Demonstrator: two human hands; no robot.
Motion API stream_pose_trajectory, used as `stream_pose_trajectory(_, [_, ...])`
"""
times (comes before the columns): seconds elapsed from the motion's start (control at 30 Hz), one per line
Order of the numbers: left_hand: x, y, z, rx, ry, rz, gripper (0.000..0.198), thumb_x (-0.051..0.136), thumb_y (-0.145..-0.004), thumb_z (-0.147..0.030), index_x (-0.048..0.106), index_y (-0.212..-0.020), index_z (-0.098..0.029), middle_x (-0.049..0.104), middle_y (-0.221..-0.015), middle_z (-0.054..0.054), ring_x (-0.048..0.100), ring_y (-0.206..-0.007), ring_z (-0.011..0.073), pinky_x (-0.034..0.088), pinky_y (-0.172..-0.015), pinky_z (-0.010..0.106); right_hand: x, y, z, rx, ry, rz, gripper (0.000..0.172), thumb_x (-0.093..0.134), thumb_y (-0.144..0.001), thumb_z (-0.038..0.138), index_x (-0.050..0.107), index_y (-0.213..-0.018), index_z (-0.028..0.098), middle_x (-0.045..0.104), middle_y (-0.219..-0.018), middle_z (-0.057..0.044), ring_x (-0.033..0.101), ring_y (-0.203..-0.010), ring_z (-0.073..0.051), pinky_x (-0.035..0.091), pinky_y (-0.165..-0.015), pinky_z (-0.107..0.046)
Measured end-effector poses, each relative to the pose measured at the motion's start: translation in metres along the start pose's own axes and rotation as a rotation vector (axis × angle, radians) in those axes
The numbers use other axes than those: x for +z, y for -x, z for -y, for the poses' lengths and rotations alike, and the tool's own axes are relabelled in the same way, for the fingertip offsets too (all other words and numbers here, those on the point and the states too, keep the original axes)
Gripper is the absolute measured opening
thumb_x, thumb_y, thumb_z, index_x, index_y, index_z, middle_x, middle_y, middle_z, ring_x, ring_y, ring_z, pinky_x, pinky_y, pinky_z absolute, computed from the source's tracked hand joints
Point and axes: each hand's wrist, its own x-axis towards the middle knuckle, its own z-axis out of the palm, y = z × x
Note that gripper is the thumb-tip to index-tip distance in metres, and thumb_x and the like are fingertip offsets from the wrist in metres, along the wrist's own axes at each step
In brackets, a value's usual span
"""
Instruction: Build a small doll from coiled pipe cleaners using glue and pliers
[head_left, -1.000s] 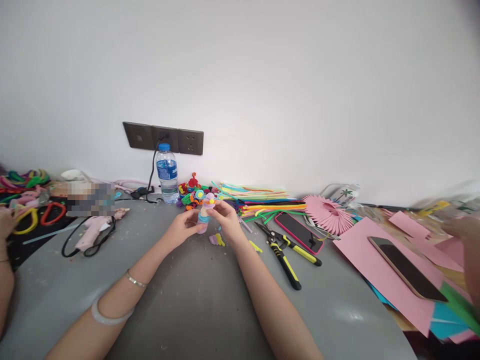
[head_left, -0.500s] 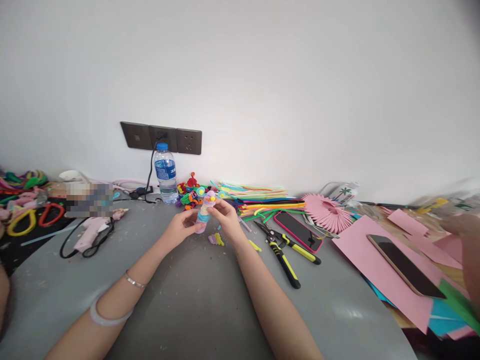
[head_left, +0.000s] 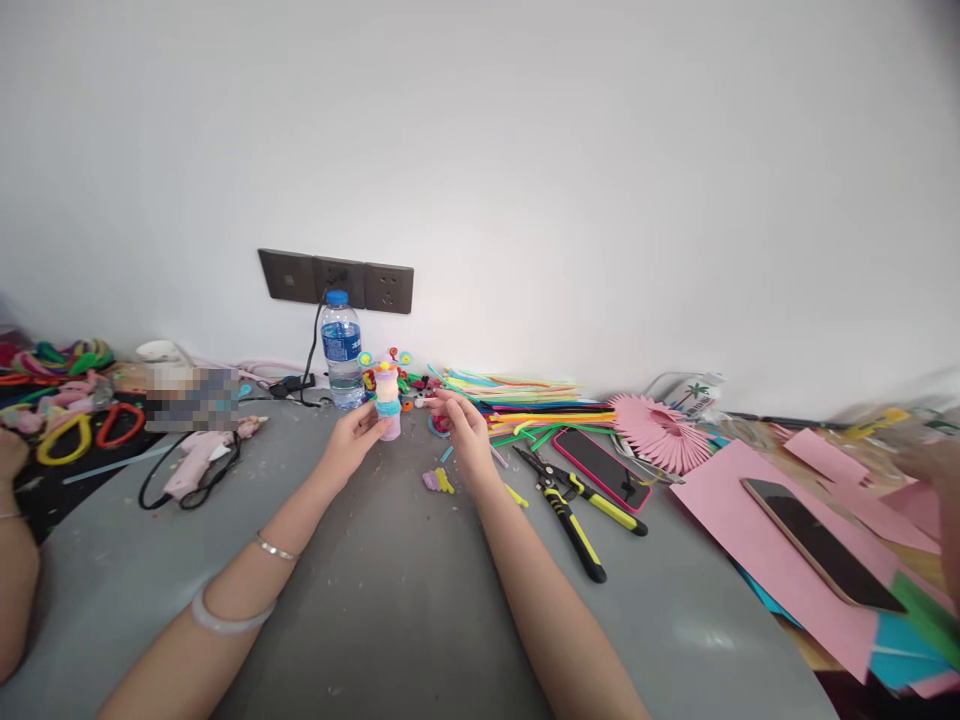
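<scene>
My left hand is closed round a small pipe-cleaner figure, pink and white with a blue band, and holds it upright above the grey table. My right hand hovers just right of the figure and does not touch it. Its fingers point left, loosely apart, and I see nothing in them. Small purple and yellow pipe-cleaner pieces lie on the table between my wrists.
A water bottle stands under the wall sockets. A pink glue gun lies to the left. To the right are loose pipe cleaners, yellow-black pliers, a pink-cased phone, a pink paper fan and another phone on pink paper. Other people's arms show at both edges.
My left hand lifted the figure up and to the left and stood it upright. My right hand let go of its top and drew slightly away.
</scene>
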Motion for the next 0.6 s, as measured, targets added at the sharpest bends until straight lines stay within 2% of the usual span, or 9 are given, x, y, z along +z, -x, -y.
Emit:
stream_pose_trajectory(0.1, [0.000,0.001,-0.001,-0.026,0.030,0.019,0.057,0.076,-0.066,-0.055,0.070,-0.105,-0.014,0.073,-0.113,0.013,0.063,-0.113,0.0310,0.048,-0.097,0.043,-0.003,-0.002,-0.003,-0.002,-0.008,-0.011,0.043,0.064,-0.078,0.057,0.072,-0.099,0.020,0.073,-0.087,-0.004,0.061,-0.072,-0.016,0.044,-0.065,-0.027])
stream_pose_trajectory(0.3, [0.002,0.002,-0.002,-0.100,0.080,0.136,0.059,0.078,-0.065,-0.053,0.068,-0.108,-0.014,0.075,-0.107,0.013,0.066,-0.107,0.0296,0.049,-0.096,0.042,-0.006,-0.002,-0.002,-0.005,0.012,0.044,0.036,0.063,-0.080,0.054,0.073,-0.087,0.021,0.067,-0.072,0.000,0.055,-0.061,-0.013,0.042,-0.062,-0.026])
stream_pose_trajectory(0.43, [0.003,0.003,-0.001,-0.132,0.029,0.243,0.056,0.078,-0.065,-0.050,0.068,-0.106,-0.014,0.075,-0.103,0.012,0.068,-0.100,0.0281,0.052,-0.088,0.040,-0.009,-0.003,0.003,-0.024,0.043,0.052,0.039,0.064,-0.078,0.057,0.071,-0.083,0.019,0.064,-0.068,0.000,0.052,-0.057,-0.012,0.041,-0.058,-0.025])
stream_pose_trajectory(0.5, [0.003,0.005,0.001,-0.159,-0.005,0.294,0.053,0.078,-0.065,-0.048,0.068,-0.104,-0.014,0.075,-0.102,0.011,0.069,-0.095,0.0268,0.053,-0.082,0.037,-0.011,-0.003,0.010,-0.066,0.087,0.013,0.041,0.063,-0.078,0.059,0.068,-0.076,0.018,0.060,-0.062,0.001,0.050,-0.054,-0.012,0.041,-0.056,-0.025])
stream_pose_trajectory(0.6, [0.004,0.007,0.004,-0.188,-0.033,0.333,0.046,0.077,-0.067,-0.046,0.068,-0.099,-0.014,0.075,-0.099,0.010,0.068,-0.089,0.0245,0.052,-0.077,0.034,-0.009,-0.001,0.028,-0.206,0.185,-0.068,0.049,0.057,-0.083,0.059,0.060,-0.057,0.018,0.051,-0.050,0.002,0.045,-0.050,-0.011,0.038,-0.054,-0.025])
